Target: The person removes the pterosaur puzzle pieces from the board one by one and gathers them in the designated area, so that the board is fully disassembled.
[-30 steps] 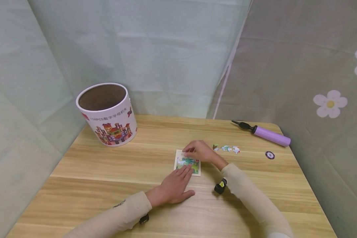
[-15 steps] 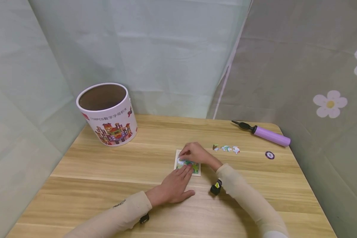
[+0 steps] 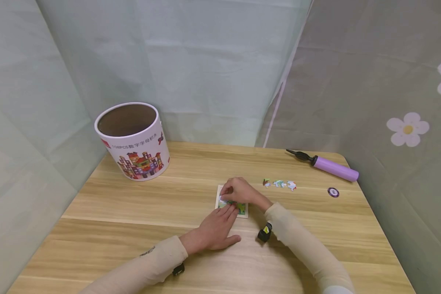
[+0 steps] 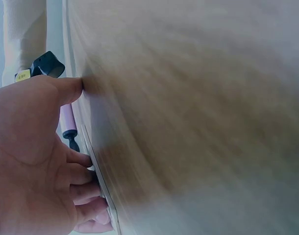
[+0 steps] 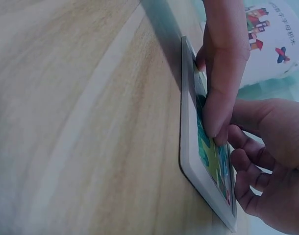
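A small jigsaw puzzle in a pale frame [image 3: 217,203] lies on the table, its green and blue picture partly hidden by both hands. The left hand [image 3: 214,232] rests its straight fingers on the lower part of the puzzle, thumb out on the wood. Over the upper left of the frame, the right hand [image 3: 240,190] has thumb and index finger bent together, pinching a puzzle piece mostly covered by the fingers. Seen from the right wrist, a fingertip [image 5: 215,125] is down at the puzzle surface, just inside the frame's raised border [image 5: 187,127].
Three loose puzzle pieces [image 3: 279,183] lie in a row right of the frame. Farther right are a round purple chip [image 3: 333,192] and a purple hand pump [image 3: 334,168]. A large printed bucket [image 3: 139,151] stands at the back left. Curtains close off the back and sides.
The right hand has moved slightly left and toward the person over the puzzle, its fingertips now lower on the picture. The left hand has stayed in place.
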A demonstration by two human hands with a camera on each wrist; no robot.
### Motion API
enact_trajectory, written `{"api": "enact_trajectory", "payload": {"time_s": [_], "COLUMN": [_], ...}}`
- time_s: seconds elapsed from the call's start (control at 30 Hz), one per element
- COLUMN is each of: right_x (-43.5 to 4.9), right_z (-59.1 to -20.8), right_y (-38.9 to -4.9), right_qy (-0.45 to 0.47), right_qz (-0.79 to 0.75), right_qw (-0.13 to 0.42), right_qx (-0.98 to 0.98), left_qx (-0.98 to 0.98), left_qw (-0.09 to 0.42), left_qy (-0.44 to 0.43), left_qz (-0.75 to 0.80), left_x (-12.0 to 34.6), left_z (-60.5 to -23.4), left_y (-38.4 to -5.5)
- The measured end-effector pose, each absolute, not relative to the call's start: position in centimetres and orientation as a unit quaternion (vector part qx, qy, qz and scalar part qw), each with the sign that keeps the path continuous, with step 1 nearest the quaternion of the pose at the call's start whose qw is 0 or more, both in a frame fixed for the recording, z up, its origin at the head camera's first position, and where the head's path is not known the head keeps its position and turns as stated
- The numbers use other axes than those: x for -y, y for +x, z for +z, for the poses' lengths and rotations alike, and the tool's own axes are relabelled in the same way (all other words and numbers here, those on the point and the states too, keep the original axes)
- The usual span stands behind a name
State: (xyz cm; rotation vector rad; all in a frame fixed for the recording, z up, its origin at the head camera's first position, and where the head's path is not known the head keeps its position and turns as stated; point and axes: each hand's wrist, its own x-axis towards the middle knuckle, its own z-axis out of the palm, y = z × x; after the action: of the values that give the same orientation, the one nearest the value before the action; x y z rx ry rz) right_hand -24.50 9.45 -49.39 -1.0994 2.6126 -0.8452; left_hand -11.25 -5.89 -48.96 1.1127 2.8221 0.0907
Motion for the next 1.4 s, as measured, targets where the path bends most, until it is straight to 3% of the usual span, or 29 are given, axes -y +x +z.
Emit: {"api": "enact_trajectory", "payload": {"time_s": [0.87,1.4], "right_x": [-9.8,-12.4], "right_z": [-49.3,-48.3], "right_y": [-24.1,-24.7], "right_qy": [-0.346,-0.3], "right_qz": [-0.373,-0.404], "right_qw": [0.13,0.101], "right_qx": [-0.851,-0.858], "left_qx": [-0.928,-0.927], "left_qw": [0.069,0.059], "left_qy": [0.365,0.368], "left_qz": [0.031,0.046], "left_x": [6.0,6.0], "left_z": [-48.9,-49.0], "left_y": [-11.4,-11.5]}}
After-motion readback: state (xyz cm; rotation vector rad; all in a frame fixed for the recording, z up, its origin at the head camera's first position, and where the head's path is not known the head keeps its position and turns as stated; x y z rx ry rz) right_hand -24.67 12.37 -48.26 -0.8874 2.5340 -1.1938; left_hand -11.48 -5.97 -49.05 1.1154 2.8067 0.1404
